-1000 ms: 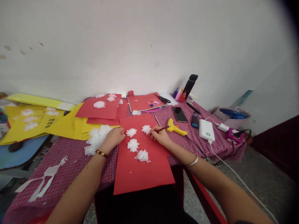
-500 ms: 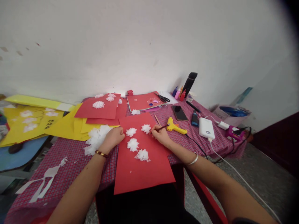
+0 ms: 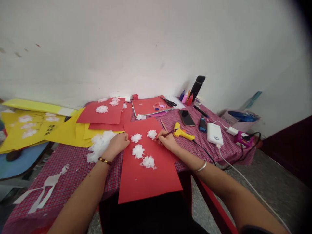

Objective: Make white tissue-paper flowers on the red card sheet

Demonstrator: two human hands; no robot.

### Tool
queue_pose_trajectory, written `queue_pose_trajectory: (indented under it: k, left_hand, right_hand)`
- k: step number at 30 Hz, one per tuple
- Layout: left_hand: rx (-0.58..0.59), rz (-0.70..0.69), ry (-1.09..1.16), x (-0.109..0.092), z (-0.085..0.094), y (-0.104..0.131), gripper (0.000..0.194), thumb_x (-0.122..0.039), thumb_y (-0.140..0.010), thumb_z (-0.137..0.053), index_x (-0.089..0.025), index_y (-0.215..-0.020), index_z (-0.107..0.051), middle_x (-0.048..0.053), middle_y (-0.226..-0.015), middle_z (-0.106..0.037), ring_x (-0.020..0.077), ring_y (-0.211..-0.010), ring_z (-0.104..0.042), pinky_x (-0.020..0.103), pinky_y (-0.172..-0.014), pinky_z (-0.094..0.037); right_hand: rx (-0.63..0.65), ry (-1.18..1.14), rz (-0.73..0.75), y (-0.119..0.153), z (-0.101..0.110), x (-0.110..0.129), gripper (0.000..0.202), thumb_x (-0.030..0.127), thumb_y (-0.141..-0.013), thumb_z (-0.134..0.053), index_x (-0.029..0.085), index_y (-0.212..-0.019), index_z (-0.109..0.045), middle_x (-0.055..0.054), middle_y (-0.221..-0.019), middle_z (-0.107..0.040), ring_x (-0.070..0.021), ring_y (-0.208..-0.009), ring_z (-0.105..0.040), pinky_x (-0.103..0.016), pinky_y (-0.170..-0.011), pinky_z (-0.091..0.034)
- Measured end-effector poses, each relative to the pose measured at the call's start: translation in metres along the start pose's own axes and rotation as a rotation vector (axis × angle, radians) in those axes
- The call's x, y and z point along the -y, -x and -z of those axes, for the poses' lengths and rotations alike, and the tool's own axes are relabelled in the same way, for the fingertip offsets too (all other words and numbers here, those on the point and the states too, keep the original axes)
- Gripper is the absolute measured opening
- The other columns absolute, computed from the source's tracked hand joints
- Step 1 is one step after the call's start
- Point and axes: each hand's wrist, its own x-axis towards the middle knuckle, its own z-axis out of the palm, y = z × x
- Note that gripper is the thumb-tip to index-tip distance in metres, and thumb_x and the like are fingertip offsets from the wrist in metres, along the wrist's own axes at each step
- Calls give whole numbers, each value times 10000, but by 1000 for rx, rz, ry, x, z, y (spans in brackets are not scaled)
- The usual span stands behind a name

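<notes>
A large sheet of red paper [image 3: 149, 182] lies in front of me with white crumpled-paper flowers [image 3: 138, 151] on its upper half. My right hand [image 3: 167, 141] is closed around a slim, dark, pen-like stick [image 3: 171, 132], its lower end near the upper right flower [image 3: 151, 134]. My fingers hide the stick's tip. At the sheet's left edge my left hand [image 3: 119, 143] rests in a fist, with nothing seen in it. Beside and partly under that wrist is a pile of white tissue paper [image 3: 99, 146].
A yellow glue gun [image 3: 182, 132] lies right of the sheet, near a phone [image 3: 187, 118] and a white power bank [image 3: 214, 134] with cables. Scissors [image 3: 170, 102], small paint bottles [image 3: 184, 98] and a black flask [image 3: 197, 87] stand or lie farther back. Yellow sheets [image 3: 65, 130] cover the left.
The view has shifted very slightly. Both hands keep the same places and grips, and nothing on the table has visibly moved.
</notes>
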Motion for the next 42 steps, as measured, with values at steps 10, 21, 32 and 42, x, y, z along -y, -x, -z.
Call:
queue_pose_trajectory:
  k: [10,21,32,42]
  left_hand:
    - [-2,-3,-17,0,0,0,92,-154,-727,-449,-196,-647,-469,8,-614,-498,159,-586,-437,290,-542,-221]
    - [-3,-18,-20,2,0,-1,100,-163,-726,-442,-203,-635,-427,-8,-595,-451,150,-564,-408,287,-533,-219]
    - [4,-19,-23,1,0,-1,94,-164,-723,-448,-203,-637,-446,-6,-587,-458,156,-568,-420,287,-541,-224]
    - [-3,-22,-14,1,1,-1,109,-155,-715,-440,-207,-622,-415,-7,-586,-432,157,-564,-406,295,-545,-216]
  right_hand:
    - [56,-8,-2,1,-3,6,93,177,-709,-466,186,-643,-531,38,-500,-533,-91,-432,-467,-198,-437,-364]
    - [0,46,9,-1,3,1,90,180,-681,-451,197,-608,-501,44,-472,-491,-101,-432,-431,-211,-447,-340]
    - [-99,90,31,-6,9,-12,80,196,-669,-453,202,-596,-486,39,-481,-488,-112,-467,-440,-222,-473,-339]
    - [-37,59,10,-3,9,-7,85,199,-679,-457,195,-617,-514,33,-494,-526,-107,-459,-472,-211,-464,-354]
